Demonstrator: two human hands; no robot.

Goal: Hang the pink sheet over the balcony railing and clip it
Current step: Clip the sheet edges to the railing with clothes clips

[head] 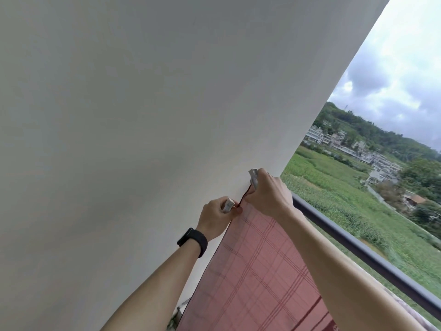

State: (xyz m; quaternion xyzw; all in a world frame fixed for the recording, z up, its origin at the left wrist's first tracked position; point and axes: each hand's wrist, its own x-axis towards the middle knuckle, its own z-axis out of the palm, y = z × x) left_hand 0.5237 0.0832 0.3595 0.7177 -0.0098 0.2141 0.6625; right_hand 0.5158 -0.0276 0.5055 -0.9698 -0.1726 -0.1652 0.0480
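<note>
Pink sheet point(257, 271), thin woven cloth checked with darker red crossed lines, hangs flat and smooth at 6 o'clock, its top corner drawn up to the middle of the view, where both hands meet. Left hand point(216, 217), at 9 o'clock of that corner: fingers curled tight round the lower clip point(228, 204), a small ribbed piece of white plastic; one fingertip touches the corner. Right hand point(267, 194), at 1 o'clock of the left: fingers grasp the upper clip point(253, 177), blocky white plastic, its end standing out above the knuckles. Cord point(244, 195), thin and dark red, runs between the two hands. Railing point(358, 244), a smooth rounded dark grey bar, runs from behind the right hand toward 4 o'clock; the right forearm hides whether the sheet lies over it. Wall point(143, 115), matte white, fills 9 to 12 o'clock. Wristband point(193, 241), matte black, circles the left wrist
</note>
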